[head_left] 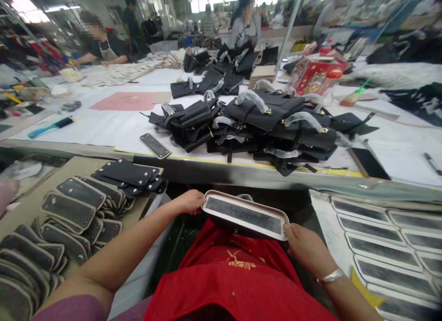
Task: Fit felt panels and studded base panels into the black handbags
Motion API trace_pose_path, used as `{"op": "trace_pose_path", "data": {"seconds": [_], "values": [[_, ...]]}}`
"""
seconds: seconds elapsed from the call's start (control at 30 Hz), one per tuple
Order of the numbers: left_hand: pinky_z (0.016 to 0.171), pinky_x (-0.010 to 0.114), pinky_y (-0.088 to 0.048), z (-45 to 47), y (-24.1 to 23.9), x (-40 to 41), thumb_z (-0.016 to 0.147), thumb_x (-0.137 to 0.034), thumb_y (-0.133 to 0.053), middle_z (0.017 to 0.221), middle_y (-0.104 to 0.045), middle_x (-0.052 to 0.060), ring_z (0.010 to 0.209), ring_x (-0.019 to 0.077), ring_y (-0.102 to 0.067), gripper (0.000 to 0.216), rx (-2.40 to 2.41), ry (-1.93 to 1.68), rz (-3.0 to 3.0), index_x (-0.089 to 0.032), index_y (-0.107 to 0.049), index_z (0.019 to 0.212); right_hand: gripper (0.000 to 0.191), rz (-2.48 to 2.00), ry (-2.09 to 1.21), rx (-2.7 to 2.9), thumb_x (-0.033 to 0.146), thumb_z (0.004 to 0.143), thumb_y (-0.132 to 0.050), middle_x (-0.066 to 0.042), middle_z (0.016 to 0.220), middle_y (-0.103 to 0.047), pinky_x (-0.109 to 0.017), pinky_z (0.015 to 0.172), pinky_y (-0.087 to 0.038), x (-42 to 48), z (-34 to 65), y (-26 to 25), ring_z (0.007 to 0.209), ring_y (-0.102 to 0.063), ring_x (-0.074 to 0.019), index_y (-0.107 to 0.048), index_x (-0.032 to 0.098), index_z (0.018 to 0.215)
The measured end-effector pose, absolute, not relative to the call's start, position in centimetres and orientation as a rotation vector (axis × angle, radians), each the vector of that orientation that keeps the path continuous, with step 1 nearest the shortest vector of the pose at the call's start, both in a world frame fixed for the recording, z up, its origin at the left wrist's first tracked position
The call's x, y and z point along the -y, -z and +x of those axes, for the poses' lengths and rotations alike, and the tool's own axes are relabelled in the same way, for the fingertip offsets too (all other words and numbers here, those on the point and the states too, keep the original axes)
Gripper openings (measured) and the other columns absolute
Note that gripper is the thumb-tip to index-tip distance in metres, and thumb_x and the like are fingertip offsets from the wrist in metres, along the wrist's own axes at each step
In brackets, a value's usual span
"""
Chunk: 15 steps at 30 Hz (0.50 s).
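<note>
At the far left, on a brown side surface (31, 206), lies a fanned heap of rounded-oblong grey panels with pale borders (69, 210), overlapping like scales, and on top of them a few matt black oblong panels studded with small metal feet (127, 173). A single dark oblong panel with tiny rivets (155, 146) lies tilted near the front edge of the long white worktable (103, 127).

The left hand (188, 202) reaches in from the lower left, fingers curled round the left end of a long oblong panel with a rough dark grey centre and a smooth pale cream rim (245, 213). This panel is held low in front of the person, above a red apron with a gold motif (235, 275) and below the table edge. Its long axis runs left to right, the left end slightly higher and farther away, the grey face turned upward. The right hand (305, 249), with a silver bangle (330, 277) at the wrist, closes on the right end, thumb against the corner.

Behind, on the table, sits a pile of black leather handbags with plastic-wrapped handles and gold fittings (272, 123). At the right, rows of similar grey pale-rimmed panels (386, 242) lie side by side on a white sheet. Other people work at the far tables.
</note>
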<state>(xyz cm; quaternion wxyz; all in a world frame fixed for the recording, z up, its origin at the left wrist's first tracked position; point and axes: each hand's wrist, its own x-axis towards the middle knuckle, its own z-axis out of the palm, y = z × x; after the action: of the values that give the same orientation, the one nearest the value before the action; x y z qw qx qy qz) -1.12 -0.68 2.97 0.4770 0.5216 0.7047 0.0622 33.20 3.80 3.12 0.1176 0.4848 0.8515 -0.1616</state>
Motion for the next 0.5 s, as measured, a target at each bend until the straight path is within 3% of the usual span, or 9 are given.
{"op": "trace_pose_path", "data": {"seconds": [0.2,0.33,0.5], "values": [[0.040,0.019,-0.037,-1.1,-2.4,0.6,0.080,-0.028,-0.036,0.057,-0.056,0.004,0.041,0.0103,-0.050,0.027,-1.766,-0.119,1.264,-0.011,-0.055,0.072,0.040,1.578,0.635,-2.425,0.031,0.094,-0.031,-0.009,0.067,-0.061,-0.025,0.053,-0.036,-4.2,33.2,-3.1,0.065,-0.060,-0.0203,-0.055,0.016,0.066],[0.042,0.020,-0.036,-0.6,-2.9,0.4,0.078,-0.031,-0.038,0.056,-0.057,0.003,0.043,0.0110,-0.050,0.029,-1.784,-0.121,1.337,-0.012,-0.057,0.067,0.039,1.540,0.583,-2.456,0.021,0.093,-0.028,-0.011,0.072,-0.063,-0.025,0.056,-0.037,-4.1,33.5,-3.3,0.065,-0.061,-0.0193,-0.059,0.014,0.070],[0.043,0.023,-0.029,0.2,-3.2,0.3,0.069,-0.031,-0.044,0.040,-0.046,0.000,0.041,0.0124,-0.044,0.032,-1.819,-0.144,1.523,-0.016,-0.048,0.041,0.036,1.683,0.513,-2.383,0.015,0.091,-0.032,-0.014,0.078,-0.067,-0.026,0.062,-0.042,-2.9,33.4,-4.5,0.075,-0.064,-0.0226,-0.066,0.010,0.079]]}}
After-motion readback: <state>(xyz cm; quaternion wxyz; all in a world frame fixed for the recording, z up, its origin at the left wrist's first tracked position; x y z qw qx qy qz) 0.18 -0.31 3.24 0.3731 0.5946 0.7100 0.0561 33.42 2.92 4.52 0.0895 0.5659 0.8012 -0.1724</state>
